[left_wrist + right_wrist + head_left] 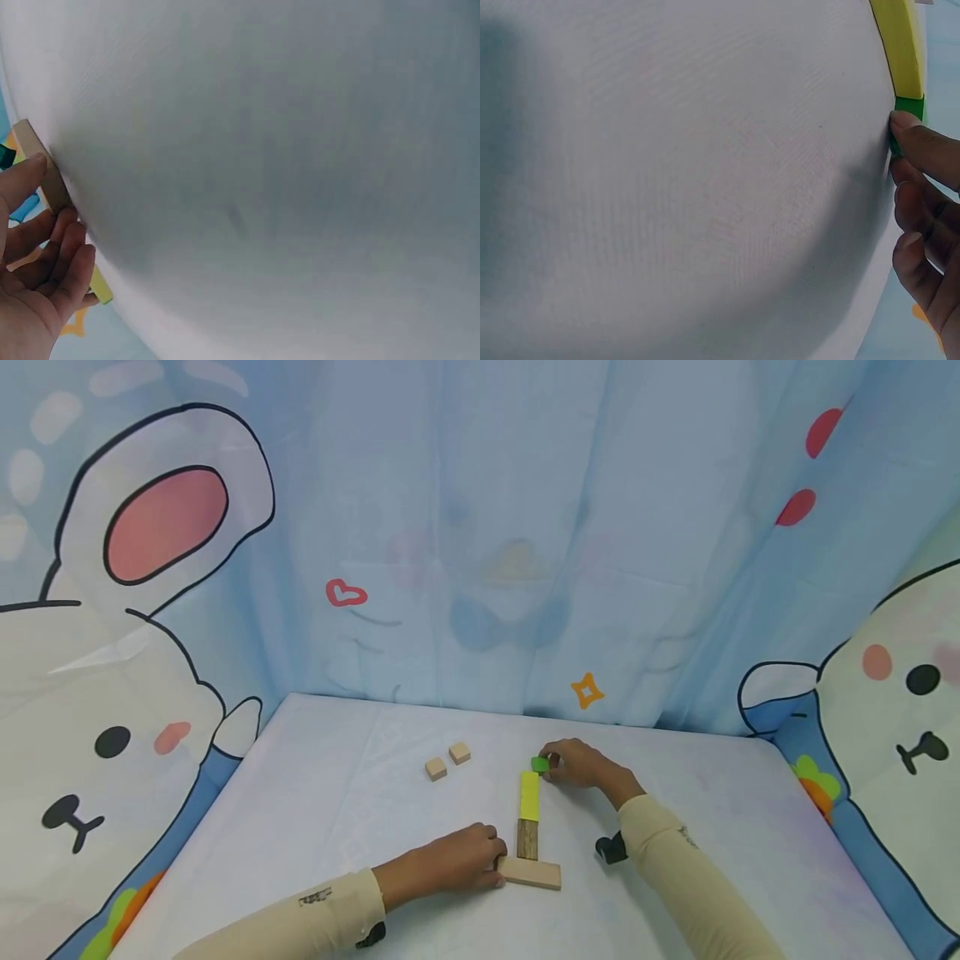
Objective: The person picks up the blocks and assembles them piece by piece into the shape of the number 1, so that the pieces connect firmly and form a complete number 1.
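A light wooden plank (531, 872) lies crosswise on the white cloth. My left hand (461, 860) pinches its left end, and the left wrist view shows the thumb along the side of the plank (43, 166). From the plank's middle, a dark wood-grain block (527, 840) and a yellow block (529, 796) run away from me in a line. At the far end of the yellow block my right hand (581, 762) pinches a small green block (539, 764). In the right wrist view the green block (909, 109) meets the yellow block (898, 45).
Two small light wooden cubes, a nearer cube (436, 768) and a farther cube (460, 753), sit left of the line. Behind the table (360, 793) hangs a blue curtain (480, 527) with cartoon prints. Black straps show at both wrists.
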### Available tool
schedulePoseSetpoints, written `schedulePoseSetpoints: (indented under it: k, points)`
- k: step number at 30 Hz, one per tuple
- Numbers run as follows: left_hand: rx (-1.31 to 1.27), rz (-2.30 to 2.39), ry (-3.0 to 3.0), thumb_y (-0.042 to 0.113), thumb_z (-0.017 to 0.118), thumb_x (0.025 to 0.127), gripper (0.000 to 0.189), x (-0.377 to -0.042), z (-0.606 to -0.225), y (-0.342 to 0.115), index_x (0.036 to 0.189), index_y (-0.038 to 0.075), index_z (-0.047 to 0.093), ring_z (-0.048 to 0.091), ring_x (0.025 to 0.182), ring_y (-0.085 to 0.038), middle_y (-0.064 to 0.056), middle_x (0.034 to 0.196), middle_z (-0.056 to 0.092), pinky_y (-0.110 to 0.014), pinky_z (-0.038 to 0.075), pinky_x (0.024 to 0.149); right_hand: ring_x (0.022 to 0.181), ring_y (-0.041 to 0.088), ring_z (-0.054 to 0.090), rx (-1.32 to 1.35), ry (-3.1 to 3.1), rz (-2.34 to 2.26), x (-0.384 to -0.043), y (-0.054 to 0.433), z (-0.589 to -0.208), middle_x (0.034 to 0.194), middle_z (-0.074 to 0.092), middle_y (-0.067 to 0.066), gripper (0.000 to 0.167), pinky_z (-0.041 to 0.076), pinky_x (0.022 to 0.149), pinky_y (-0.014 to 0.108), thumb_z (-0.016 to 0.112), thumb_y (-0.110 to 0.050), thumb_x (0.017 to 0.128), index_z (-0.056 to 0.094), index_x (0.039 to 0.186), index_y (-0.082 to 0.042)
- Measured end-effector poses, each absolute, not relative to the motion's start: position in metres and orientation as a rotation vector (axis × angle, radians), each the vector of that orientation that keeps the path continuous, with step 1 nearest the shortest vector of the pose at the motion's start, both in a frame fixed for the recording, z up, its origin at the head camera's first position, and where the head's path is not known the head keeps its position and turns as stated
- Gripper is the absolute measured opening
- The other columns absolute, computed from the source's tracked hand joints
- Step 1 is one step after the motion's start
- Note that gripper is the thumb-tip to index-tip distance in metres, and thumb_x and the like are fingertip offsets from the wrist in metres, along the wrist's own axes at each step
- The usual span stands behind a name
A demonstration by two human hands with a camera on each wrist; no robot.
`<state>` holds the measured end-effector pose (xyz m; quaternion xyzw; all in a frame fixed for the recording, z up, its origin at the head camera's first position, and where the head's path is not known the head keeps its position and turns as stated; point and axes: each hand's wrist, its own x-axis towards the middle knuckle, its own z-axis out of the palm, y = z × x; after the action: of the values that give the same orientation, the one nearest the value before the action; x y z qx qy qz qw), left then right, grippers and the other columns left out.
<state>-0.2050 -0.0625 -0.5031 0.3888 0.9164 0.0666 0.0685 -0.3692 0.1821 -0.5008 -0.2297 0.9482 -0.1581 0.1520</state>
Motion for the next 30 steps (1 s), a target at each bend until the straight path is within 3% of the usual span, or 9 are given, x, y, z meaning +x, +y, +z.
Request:
schedulePoseSetpoints:
  k: [8,16,23,30]
  points:
    - [1.052,0.224,2.741,0.044,0.067,0.095,0.042,-0.22,-0.488,-0.066,0.123,0.013,0.069,0.059,0.09,-0.002,0.003,0.11,0.07,-0.019,0.052,0.083,0.093,0.019,0.057,-0.658,2.735,-0.466,-0.369,0.186,-0.499,0.101,0.066,0.004,0.036,0.05,0.088,0.043,0.074,-0.017,0.091,0.066,0.125,-0.006]
    - [1.001,0.402,2.832,0.034,0.066,0.098,0.035,-0.241,-0.476,-0.083,0.121,0.008,0.07,0.062,0.096,-0.007,-0.002,0.111,0.071,-0.021,0.052,0.083,0.093,0.02,0.055,-0.63,2.742,-0.467,-0.368,0.185,-0.499,0.1,0.065,0.004,0.036,0.049,0.088,0.042,0.075,-0.018,0.091,0.067,0.124,-0.006]
    - [0.918,0.455,2.998,0.027,0.068,0.097,0.031,-0.259,-0.476,-0.097,0.114,0.001,0.07,0.064,0.09,-0.016,-0.006,0.099,0.07,-0.028,0.054,0.079,0.094,0.02,0.056,-0.644,2.731,-0.505,-0.367,0.184,-0.499,0.101,0.066,0.005,0.037,0.049,0.088,0.043,0.074,-0.017,0.091,0.066,0.125,-0.005]
    - [0.767,0.557,3.14,0.02,0.071,0.094,0.029,-0.279,-0.48,-0.105,0.114,-0.001,0.067,0.064,0.091,-0.022,-0.01,0.098,0.068,-0.032,0.054,0.08,0.094,0.02,0.056,-0.645,2.739,-0.505,-0.367,0.185,-0.503,0.101,0.066,0.004,0.036,0.049,0.089,0.043,0.074,-0.017,0.091,0.066,0.125,-0.006]
